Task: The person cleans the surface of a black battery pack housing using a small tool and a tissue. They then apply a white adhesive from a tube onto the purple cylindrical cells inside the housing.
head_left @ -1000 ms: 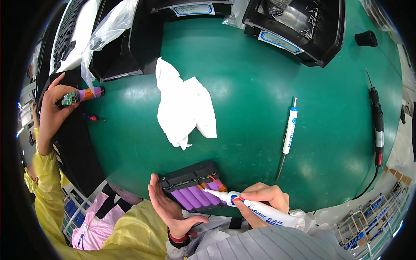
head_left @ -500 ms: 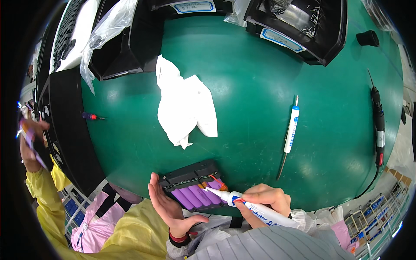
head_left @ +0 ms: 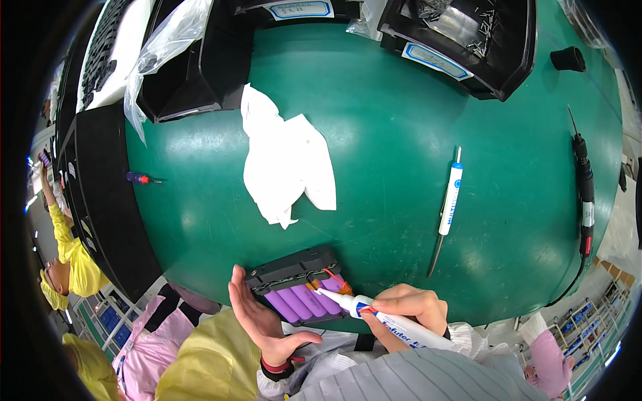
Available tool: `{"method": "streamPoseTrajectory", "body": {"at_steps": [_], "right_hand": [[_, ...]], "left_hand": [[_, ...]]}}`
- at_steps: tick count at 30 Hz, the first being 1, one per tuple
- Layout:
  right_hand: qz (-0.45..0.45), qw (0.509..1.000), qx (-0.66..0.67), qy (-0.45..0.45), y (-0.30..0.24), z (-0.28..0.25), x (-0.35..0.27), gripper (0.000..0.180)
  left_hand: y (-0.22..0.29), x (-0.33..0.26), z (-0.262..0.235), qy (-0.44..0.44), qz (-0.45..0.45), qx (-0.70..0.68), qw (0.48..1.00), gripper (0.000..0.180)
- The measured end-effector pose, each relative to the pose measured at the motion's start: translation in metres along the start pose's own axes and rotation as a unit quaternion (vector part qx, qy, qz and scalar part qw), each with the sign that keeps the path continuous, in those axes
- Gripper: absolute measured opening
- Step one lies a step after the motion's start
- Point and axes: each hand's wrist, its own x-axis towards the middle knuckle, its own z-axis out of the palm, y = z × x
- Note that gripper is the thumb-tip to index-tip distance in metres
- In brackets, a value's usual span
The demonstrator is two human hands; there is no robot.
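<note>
Bright, even overhead light falls on the green worktop [head_left: 374, 100], leaving soft glare patches and faint shadows. The centre is sharp; fisheye bending curves the edges, and the corners go black.

Bench clutter, green mat [head_left: 401, 107]

White cloth [head_left: 284, 160] crumpled mid-mat; white pen-type tube [head_left: 449, 200] to its right, electric screwdriver [head_left: 584, 194] at far right edge. Black parts bins [head_left: 468, 33] along far side, clear plastic bag [head_left: 167, 40] far left, small red/blue tool [head_left: 139, 178] at left edge.
</note>
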Motion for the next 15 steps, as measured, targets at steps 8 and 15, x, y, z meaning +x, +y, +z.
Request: {"method": "streamPoseTrajectory", "body": {"at_steps": [8, 15], "right_hand": [[0.001, 1.0, 0.001, -0.001, -0.0006, -0.0007, 0.0, 0.035], [0.019, 0.999, -0.017, -0.019, -0.003, -0.0024, -0.0036, 0.038]], "left_hand": [[0.0009, 0.0011, 0.0005, 0.0, -0.001, -0.005, 1.0, 0.164], [-0.0004, -0.0017, 0.0001, 0.009, 0.001, -0.004, 1.0, 0.163]]}}
